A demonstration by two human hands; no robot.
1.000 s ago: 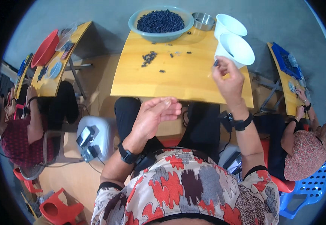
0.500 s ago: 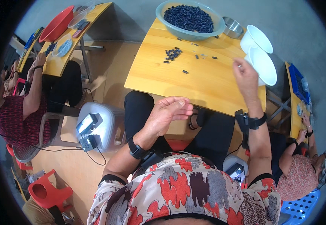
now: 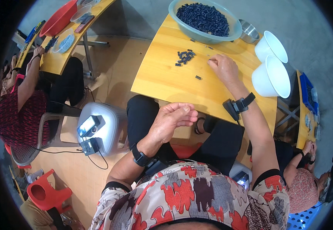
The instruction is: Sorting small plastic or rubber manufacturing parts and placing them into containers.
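Observation:
My right hand (image 3: pixel 224 69) is over the table, its fingertips pinched together close to the wooden top. Whatever the pinch holds is too small or hidden to make out. To its left lies a loose group of small black cylindrical pieces (image 3: pixel 185 57), and a single black piece (image 3: pixel 198 77) sits nearer the front edge. My left hand (image 3: pixel 174 119) hovers before the table edge, above my lap, thumb pressed to curled fingers; their contents are hidden. Beyond my right hand stands a wide translucent basin (image 3: pixel 191 35) heaped with the same black pieces (image 3: pixel 203 19).
Two white tubs (image 3: pixel 264 80) and a steel bowl (image 3: pixel 249 32) stand along the right of the yellow table (image 3: pixel 155 73). Devices rest on a grey stool (image 3: pixel 109 130) at left. Co-workers sit at tables (image 3: pixel 65 61) on either side. A red stool (image 3: pixel 47 191) is lower left.
My right hand has moved left and down from beside the white tubs to the tabletop near the loose pieces. My left hand stays nearly still. The view has shifted slightly.

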